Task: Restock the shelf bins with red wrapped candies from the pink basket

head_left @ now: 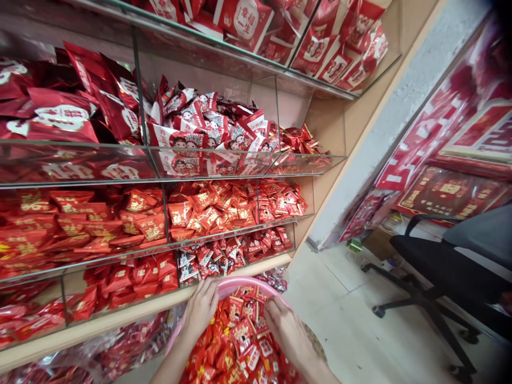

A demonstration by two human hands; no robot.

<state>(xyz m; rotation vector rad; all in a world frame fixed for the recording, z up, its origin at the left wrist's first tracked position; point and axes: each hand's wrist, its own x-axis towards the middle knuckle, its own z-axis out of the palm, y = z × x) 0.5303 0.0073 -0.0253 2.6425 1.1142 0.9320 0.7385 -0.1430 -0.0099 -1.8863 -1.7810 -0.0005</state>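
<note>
A pink basin (pixel 240 281) full of small red wrapped packets (pixel 246 341) is in front of me, below the shelves. My left hand (pixel 203 303) lies over its far left rim, with the fingers closed over the edge. Just inside the right side, my right hand (pixel 283 324) is curled over the packets, its fingertips down among them. Whether a packet is pinched there is hidden by the fingers. Red packets with gold print (pixel 226 356) fill the left of the basin, and ones with white print fill the middle.
Glass-fronted shelves (pixel 216 234) with several compartments of red packets rise ahead and to the left. Clear bags of packets (pixel 132 341) lie under the bottom shelf. A black office chair (pixel 432 261) stands on the tiled floor (pixel 340 309) at right, near red decorations (pixel 424 138).
</note>
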